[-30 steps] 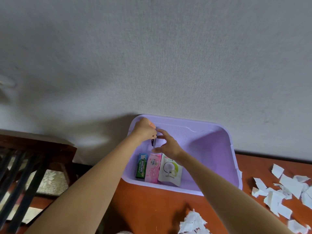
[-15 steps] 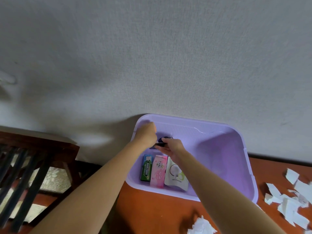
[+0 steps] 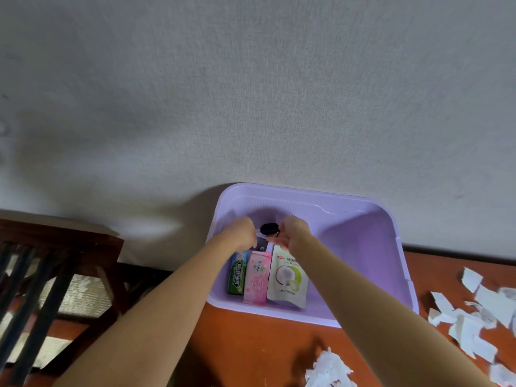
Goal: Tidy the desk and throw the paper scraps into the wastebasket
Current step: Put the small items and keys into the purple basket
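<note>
Reaching into purple bin (image 3: 360, 248): both hands curled, grip unclear; black object (image 3: 269, 228) between; paper scraps (image 3: 474, 317) right.

Your orange-brown desk (image 3: 251, 344) holds a purple bin (image 3: 363, 275) by the wall, with white paper scraps (image 3: 474, 317) lying on its right side.
</note>
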Tool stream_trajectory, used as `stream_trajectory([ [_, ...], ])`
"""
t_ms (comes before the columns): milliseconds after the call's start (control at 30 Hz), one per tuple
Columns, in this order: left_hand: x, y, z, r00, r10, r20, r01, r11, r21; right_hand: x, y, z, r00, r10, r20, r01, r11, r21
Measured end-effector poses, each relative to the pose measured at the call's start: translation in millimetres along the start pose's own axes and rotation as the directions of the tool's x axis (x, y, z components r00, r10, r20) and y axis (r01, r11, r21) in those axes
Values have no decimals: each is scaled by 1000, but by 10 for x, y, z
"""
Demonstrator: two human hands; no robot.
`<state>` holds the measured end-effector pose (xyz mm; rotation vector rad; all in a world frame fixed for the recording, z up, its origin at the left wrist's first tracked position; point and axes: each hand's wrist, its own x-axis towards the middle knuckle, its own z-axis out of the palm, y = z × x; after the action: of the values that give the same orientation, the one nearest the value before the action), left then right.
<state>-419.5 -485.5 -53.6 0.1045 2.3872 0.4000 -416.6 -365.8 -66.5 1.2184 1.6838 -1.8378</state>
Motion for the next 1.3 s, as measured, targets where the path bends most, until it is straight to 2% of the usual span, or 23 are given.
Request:
stream_trajectory([
  [133,-45,66,10,998,1,65,-2,1000,10,9,2,-61,998,-45,36,49,990,-129],
  [267,-37,109,29,999,-18,31,15,998,68,-39,49,-107,989,23,147,-18,999,-38],
  [400,-56,125,19,999,-26,-35,30,993,116,-91,75,-127,993,16,119,-25,997,73],
  [633,-245,242,-75,986,-13,-167,31,993,109,-282,15,-388,997,-29,74,30,1000,-5],
  [733,-491,437,-164,969,41,-245,-42,999,0,-663,10,-632,989,-113,95,114,994,4],
  [800,-715,624,-181,953,57,-298,-91,991,-100,-965,47,-851,966,-238,103,236,971,31],
  [900,-1140,930,-79,934,90,-346,-168,965,-201,-1368,173,-1255,908,-417,40,416,909,32],
  [1000,-1593,1212,190,905,149,-398,-261,934,-244,-1706,397,-1685,879,-475,48,474,880,24],
  [1100,-1956,1462,708,910,190,-368,-311,901,-304,-1922,727,-2165,868,-494,42,490,868,82],
  [1167,-2121,1589,1127,930,227,-289,-309,909,-279,-1939,1032,-2481,887,-461,-10,461,887,26],
  [1233,-2213,1674,1544,959,215,-187,-262,923,-281,-1872,1392,-2758,909,-409,-76,396,908,-139],
  [1300,-2312,1750,1976,986,149,-78,-167,925,-341,-1795,1777,-3050,929,-361,-76,306,869,-389],
])
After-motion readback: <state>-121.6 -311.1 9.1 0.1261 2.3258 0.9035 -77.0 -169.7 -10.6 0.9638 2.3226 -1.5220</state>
